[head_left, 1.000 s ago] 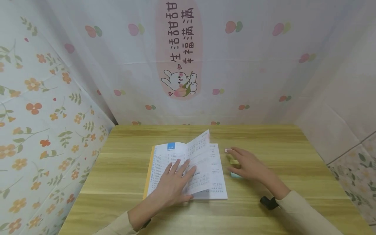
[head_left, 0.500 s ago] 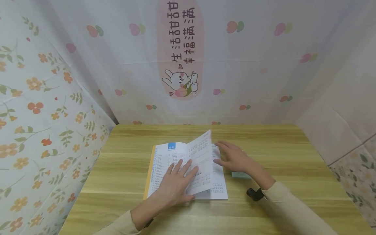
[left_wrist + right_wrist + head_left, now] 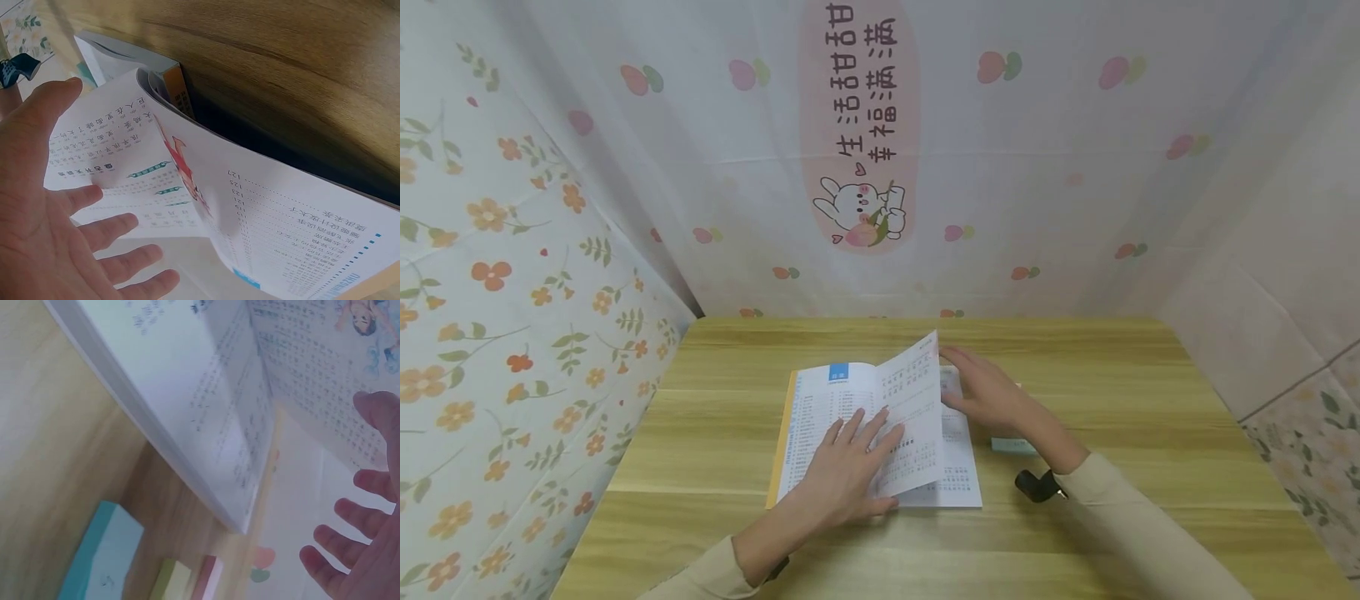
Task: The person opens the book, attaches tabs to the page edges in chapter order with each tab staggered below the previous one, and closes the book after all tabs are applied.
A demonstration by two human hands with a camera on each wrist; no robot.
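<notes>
The book (image 3: 958, 479) is lying open on the table (image 3: 715, 417), in front of the person, its contents page (image 3: 823, 408) showing on its left side and one raised page (image 3: 917, 392) slanting up from its middle. The left hand (image 3: 842, 479) is lying over the book's lower middle, its fingers spread apart and nearly straight, its thumb standing well away from them; it is gripping nothing, and whether the fingertips are pressing on the paper I cannot tell. The right hand (image 3: 988, 392) is hovering above the book's right edge, its fingertips partly hiding behind the free edge of the raised page. In the right wrist view its fingers are spreading loosely, well parted from the thumb, and holding nothing; whether the thumb is touching the page I cannot tell. To the right of the book, a teal block (image 3: 1013, 447), a yellow block (image 3: 170, 580) and a pink block (image 3: 207, 578) are sitting in a row along its side, the teal one being nearest the person. A black device (image 3: 1037, 486) is showing by the right sleeve (image 3: 1127, 508), right of the book. Beyond the book, a curtain (image 3: 1037, 167) with a printed rabbit (image 3: 853, 204) is hanging.
</notes>
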